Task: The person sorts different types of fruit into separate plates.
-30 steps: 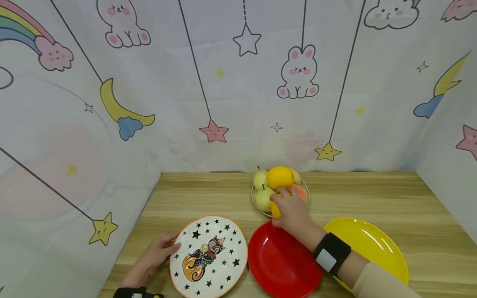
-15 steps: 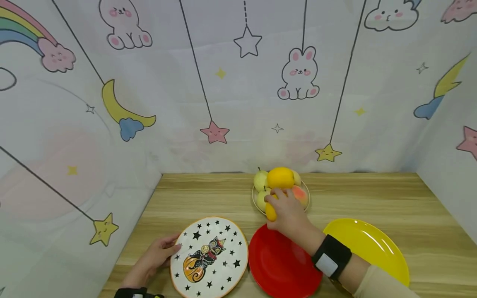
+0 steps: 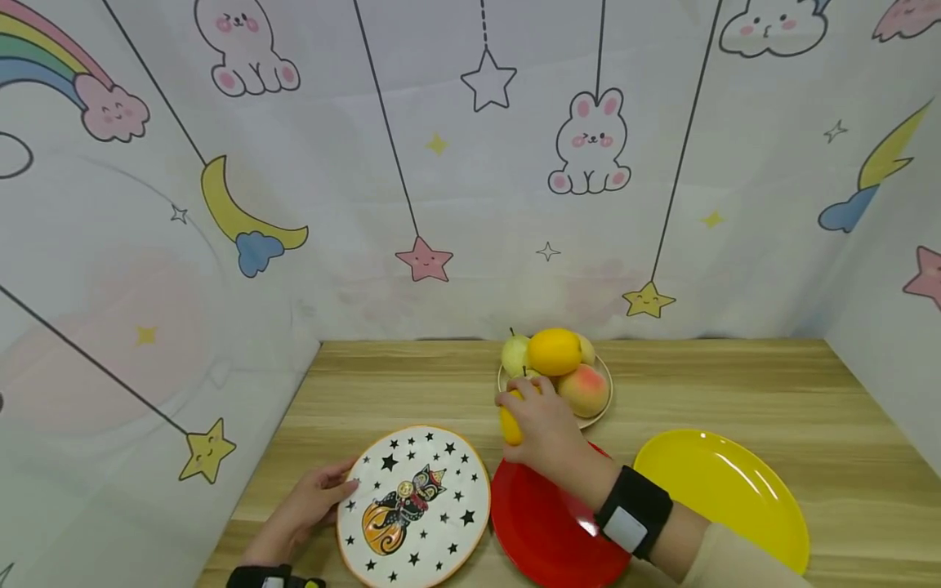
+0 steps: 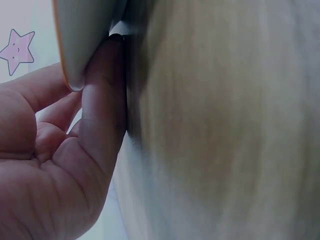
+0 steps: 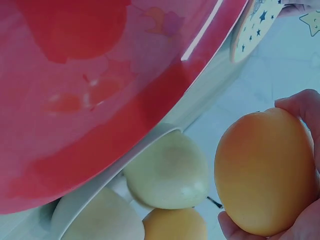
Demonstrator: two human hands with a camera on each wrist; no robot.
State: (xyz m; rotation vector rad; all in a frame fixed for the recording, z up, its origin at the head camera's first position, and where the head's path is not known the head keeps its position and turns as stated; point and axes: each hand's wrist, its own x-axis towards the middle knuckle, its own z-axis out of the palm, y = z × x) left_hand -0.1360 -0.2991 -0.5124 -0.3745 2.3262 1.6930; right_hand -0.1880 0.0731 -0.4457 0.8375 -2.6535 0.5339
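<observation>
My right hand (image 3: 544, 429) grips a yellow-orange lemon (image 3: 510, 418), held above the table between the fruit bowl and the plates. In the right wrist view the lemon (image 5: 267, 172) shows large between thumb and fingers. The bowl (image 3: 607, 404) holds pears (image 3: 515, 355), another lemon (image 3: 555, 352) and a peach (image 3: 584, 390); the hand partly hides a front pear. At the left, my left hand (image 3: 312, 502) pinches the rim of a white plate (image 3: 434, 531) with a cat and stars, thumb on top. The left wrist view shows fingers (image 4: 102, 100) under the plate's edge (image 4: 75, 60).
A red plate (image 3: 547, 531) lies beside the cat plate, partly beneath my right forearm. To its right is a yellow plate (image 3: 728, 482). A printed cloth wall (image 3: 500, 188) closes off the back of the wooden table (image 3: 397, 376).
The right hand has carried the lemon left, out of the bowl, uncovering the peach. The left hand keeps its hold on the cat plate.
</observation>
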